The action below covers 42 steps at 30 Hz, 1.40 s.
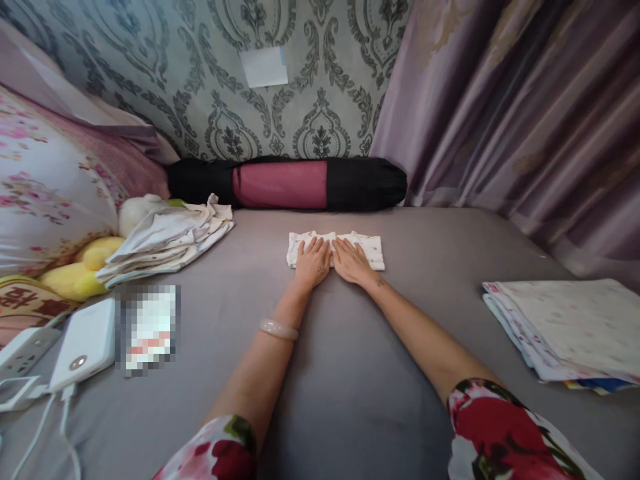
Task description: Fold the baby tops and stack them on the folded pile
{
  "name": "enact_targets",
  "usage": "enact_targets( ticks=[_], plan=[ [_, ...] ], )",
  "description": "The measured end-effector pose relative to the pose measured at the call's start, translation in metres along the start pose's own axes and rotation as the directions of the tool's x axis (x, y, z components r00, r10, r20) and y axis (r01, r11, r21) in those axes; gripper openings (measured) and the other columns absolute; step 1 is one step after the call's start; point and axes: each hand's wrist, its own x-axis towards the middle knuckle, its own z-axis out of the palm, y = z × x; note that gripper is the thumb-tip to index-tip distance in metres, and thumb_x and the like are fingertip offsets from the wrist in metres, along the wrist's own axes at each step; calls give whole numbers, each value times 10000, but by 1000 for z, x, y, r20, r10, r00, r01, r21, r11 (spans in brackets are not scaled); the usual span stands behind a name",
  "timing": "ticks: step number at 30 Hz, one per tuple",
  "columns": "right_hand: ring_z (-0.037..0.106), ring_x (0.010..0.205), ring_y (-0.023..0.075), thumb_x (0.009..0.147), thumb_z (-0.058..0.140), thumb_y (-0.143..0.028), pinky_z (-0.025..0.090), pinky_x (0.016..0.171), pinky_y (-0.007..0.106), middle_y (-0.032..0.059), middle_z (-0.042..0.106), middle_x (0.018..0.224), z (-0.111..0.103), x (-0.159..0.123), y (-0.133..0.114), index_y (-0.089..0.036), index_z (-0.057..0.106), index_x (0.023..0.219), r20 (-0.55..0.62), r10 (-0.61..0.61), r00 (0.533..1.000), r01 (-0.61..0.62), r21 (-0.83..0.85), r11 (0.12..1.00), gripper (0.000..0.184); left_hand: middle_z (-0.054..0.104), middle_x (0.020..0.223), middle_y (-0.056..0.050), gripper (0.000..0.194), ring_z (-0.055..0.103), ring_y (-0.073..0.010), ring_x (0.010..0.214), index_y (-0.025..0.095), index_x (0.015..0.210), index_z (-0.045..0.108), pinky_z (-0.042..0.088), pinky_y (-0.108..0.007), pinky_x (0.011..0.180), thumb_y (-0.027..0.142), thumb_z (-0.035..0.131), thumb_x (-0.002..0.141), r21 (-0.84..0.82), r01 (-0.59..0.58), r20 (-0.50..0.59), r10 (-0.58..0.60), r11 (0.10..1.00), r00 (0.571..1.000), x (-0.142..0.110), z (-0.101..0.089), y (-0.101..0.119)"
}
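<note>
A small white cloth [373, 250] with a faint print lies folded on the grey sheet [320, 387]. Flat on its left half rests my left hand [314, 261], fingers stretched forward. My right hand [351, 259] presses flat beside it, close to the left one, with its fingers also extended. Neither hand grips the cloth. The palms cover the cloth's middle and part of its near edge. A pale bangle [279, 329] circles my left forearm.
Left are a stack of cloths [170, 240], yellow plush [75, 280], a white power bank [85, 347] with cables and a power strip [27, 353]. A black and pink bag [280, 185] lies along the wall. Folded cloths [570, 327] lie right, near the curtain [480, 107].
</note>
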Motion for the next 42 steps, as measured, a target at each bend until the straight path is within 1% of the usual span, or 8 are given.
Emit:
enact_targets(
  ticks=[8, 17, 25, 33, 35, 38, 40, 42],
  plan=[
    [264, 1434, 216, 989, 223, -322, 157, 1175, 419, 74, 337, 1547, 5, -1, 4, -145, 372, 1481, -41, 24, 999, -24, -1, 1000, 543, 477, 1460, -93, 452, 418, -232, 1355, 212, 1352, 497, 308, -429, 1122, 366, 260, 999, 46, 54, 66, -57, 997, 996, 2, 1, -9],
    [198, 1458, 214, 997, 168, -347, 132, 1185, 357, 122, 264, 1573, -1, 1, 29, -61, 319, 1492, -1, 159, 987, -159, -24, 987, 591, 447, 1479, -123, 475, 360, -247, 1392, 164, 1319, 509, 299, -457, 1131, 390, 248, 993, 51, 232, 63, -235, 971, 970, 4, -3, -30],
    [240, 1433, 284, 980, 194, -337, 202, 1152, 437, 182, 292, 1549, -3, -4, 57, -16, 340, 1465, -65, 292, 954, -296, -74, 952, 599, 385, 1517, -150, 529, 336, -266, 1413, 135, 1394, 442, 297, -460, 1142, 389, 229, 981, 24, 281, 93, -282, 960, 955, 1, -4, -48],
    [257, 1424, 282, 971, 208, -331, 231, 1135, 448, 179, 291, 1550, 0, -4, 66, -34, 344, 1462, -64, 299, 952, -303, -68, 951, 589, 328, 1551, -127, 575, 310, -273, 1426, 164, 1447, 379, 261, -486, 1152, 435, 193, 975, 37, 297, 164, -299, 954, 940, 0, -2, -54],
    [257, 1424, 284, 972, 208, -331, 213, 1140, 473, 176, 299, 1548, -4, -5, 63, -43, 351, 1460, -67, 305, 950, -309, -65, 949, 584, 348, 1542, -126, 567, 309, -277, 1427, 168, 1436, 398, 256, -503, 1151, 431, 197, 976, 40, 295, 147, -298, 955, 943, 0, -3, -52],
    [234, 1434, 291, 977, 202, -329, 143, 1159, 513, 178, 305, 1545, -11, -5, 56, -37, 356, 1459, -102, 285, 953, -292, -64, 954, 584, 387, 1519, -134, 559, 288, -277, 1435, 148, 1407, 440, 210, -520, 1167, 414, 197, 980, 61, 259, 43, -262, 964, 964, 3, -8, -46],
    [218, 1443, 285, 981, 200, -330, 134, 1168, 489, 178, 290, 1551, -15, -3, 49, -38, 351, 1462, -115, 252, 961, -260, -55, 964, 583, 397, 1513, -133, 562, 269, -263, 1443, 137, 1397, 455, 177, -497, 1184, 405, 184, 986, 78, 203, -33, -201, 976, 979, 5, -10, -40],
    [216, 1446, 273, 987, 198, -342, 158, 1168, 451, 169, 278, 1559, -15, -2, 44, -58, 342, 1473, -99, 225, 969, -230, -40, 972, 580, 399, 1513, -124, 560, 268, -252, 1444, 143, 1405, 448, 168, -474, 1190, 406, 182, 989, 84, 155, -47, -151, 984, 987, 6, -9, -35]
  ],
)
